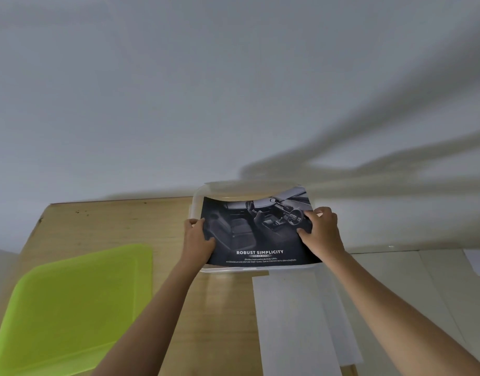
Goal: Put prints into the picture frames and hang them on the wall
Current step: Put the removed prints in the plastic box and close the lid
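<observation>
A dark print of a car interior, lettered "ROBUST SIMPLICITY", hangs slightly bowed over a clear plastic box at the table's far edge. My left hand pinches the print's left edge, thumb on top. On the right edge, my right hand grips it with the thumb on the picture and the fingers curled behind. No picture frame can be made out.
A lime-green plastic lid lies on the wooden table at the left. A white sheet lies near the front under my right forearm. A plain white wall rises just behind the table. White floor tiles show at the right.
</observation>
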{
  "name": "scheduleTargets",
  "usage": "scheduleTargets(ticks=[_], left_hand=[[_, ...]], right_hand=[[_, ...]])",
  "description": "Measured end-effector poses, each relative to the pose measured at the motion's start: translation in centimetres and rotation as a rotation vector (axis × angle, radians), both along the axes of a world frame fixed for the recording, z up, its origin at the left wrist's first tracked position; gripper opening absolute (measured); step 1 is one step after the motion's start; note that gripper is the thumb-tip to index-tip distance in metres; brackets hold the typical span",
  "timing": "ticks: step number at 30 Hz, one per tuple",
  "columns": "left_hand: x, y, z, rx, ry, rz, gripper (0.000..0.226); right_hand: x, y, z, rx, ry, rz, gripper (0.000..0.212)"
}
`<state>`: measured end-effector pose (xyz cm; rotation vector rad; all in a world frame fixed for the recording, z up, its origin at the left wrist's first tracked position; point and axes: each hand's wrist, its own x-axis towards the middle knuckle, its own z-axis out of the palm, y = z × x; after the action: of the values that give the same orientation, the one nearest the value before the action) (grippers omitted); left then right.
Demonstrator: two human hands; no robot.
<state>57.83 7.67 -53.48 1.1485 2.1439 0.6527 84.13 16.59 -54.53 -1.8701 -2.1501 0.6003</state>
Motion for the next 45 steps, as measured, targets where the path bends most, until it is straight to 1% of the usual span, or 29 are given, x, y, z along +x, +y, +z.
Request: scheduleTargets(ticks=[4, 6, 8, 11, 14, 16, 21, 25, 28, 31, 34, 37, 42, 45], left_hand=[[0.1, 0.2, -0.7, 0.061, 0.132, -0.032, 0.047], [0.6, 0.4, -1.0, 0.079, 0.183, -0.101, 0.047], [1.2, 0.8, -1.5, 0.063, 0.191, -0.220, 0.051], [2.1, 1.6, -3.0, -0.100, 0.264, -0.401, 0.061], [2.4, 2.2, -4.2, -0.243, 0.324, -0.491, 0.066], [2.2, 2.4, -4.9, -0.267, 0.352, -0.509, 0.068], [1.3, 2.5, -5.6, -0.232, 0.420, -0.511, 0.070], [1.5, 2.7, -5.5, -0.228, 0.413, -0.493, 0.070], [1.6, 2.8, -4.8, -0.238, 0.377, -0.485, 0.066], [2.1, 2.3, -3.3, -0.158, 0.329, -0.474, 0.058], [3.3, 1.1, -1.6, 0.002, 0.305, -0.489, 0.050], [5.3, -0.8, -0.3, 0.155, 0.250, -0.521, 0.045], [9.7, -5.4, -0.2, 0.275, 0.183, -0.560, 0.040], [11.6, -8.7, -1.6, 0.291, 0.197, -0.560, 0.038]], right_hand=[[-0.8, -0.2, -0.3, 0.134, -0.082, 0.070, 0.044], [-1.6, -0.2, -0.7, 0.142, -0.098, 0.141, 0.042], [-2.5, -0.3, -1.4, 0.101, -0.095, 0.204, 0.042], [-3.6, -0.2, -2.7, 0.029, -0.100, 0.238, 0.049], [-4.4, 0.1, -3.5, -0.008, -0.143, 0.275, 0.056], [-4.8, 0.2, -3.9, -0.055, -0.171, 0.300, 0.060], [-5.5, 0.3, -4.9, -0.132, -0.179, 0.301, 0.068], [-5.6, 0.3, -4.7, -0.134, -0.154, 0.287, 0.067], [-5.4, -0.3, -3.9, -0.146, -0.070, 0.221, 0.061], [-4.8, -1.5, -2.5, -0.104, -0.012, 0.117, 0.056], [-3.5, -3.2, -0.9, -0.048, 0.023, 0.059, 0.051], [-1.7, -5.5, 0.6, -0.009, 0.105, -0.003, 0.046], [2.9, -10.2, 1.5, 0.083, 0.209, -0.131, 0.035], [5.7, -12.9, 0.6, 0.055, 0.238, -0.202, 0.032]])
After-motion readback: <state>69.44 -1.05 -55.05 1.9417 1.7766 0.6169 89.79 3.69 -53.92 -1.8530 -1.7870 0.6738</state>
